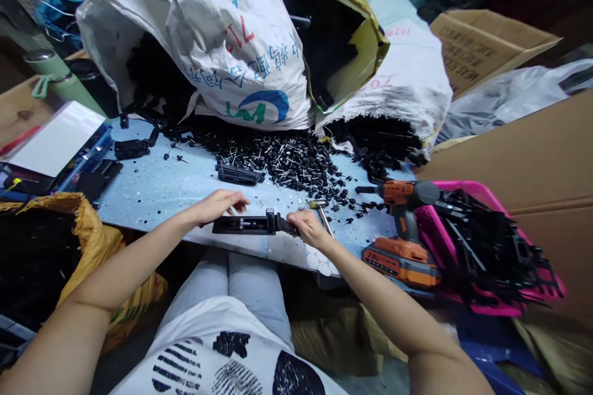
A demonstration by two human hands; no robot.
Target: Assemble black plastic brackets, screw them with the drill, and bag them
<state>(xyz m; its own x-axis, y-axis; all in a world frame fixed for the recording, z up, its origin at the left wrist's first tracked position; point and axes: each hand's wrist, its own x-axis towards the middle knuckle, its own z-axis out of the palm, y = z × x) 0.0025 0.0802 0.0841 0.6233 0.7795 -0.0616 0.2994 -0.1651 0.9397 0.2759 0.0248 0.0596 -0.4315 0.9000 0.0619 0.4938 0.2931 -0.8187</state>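
A long black plastic part [245, 224], with a slot along its middle and a raised clip, is held level over the table's front edge. My right hand [306, 226] is closed around its right end. At its left end my left hand [217, 205] is just behind and above the part, fingers loosely apart; whether it touches the part I cannot tell. Behind them lies a similar black plastic part [239, 175]. A small metal tool with a yellowish-green end [325, 217] lies beside my right hand. Many small black-headed metal pins [296, 163] are heaped farther back.
An orange cordless drill [402, 228] stands at right, next to a pink basket [428, 237] of black parts. White woven sacks [241, 43] and a yellow sack [370, 31] line the back. A green bottle [69, 83] and yellow-orange sack [99, 247] are left.
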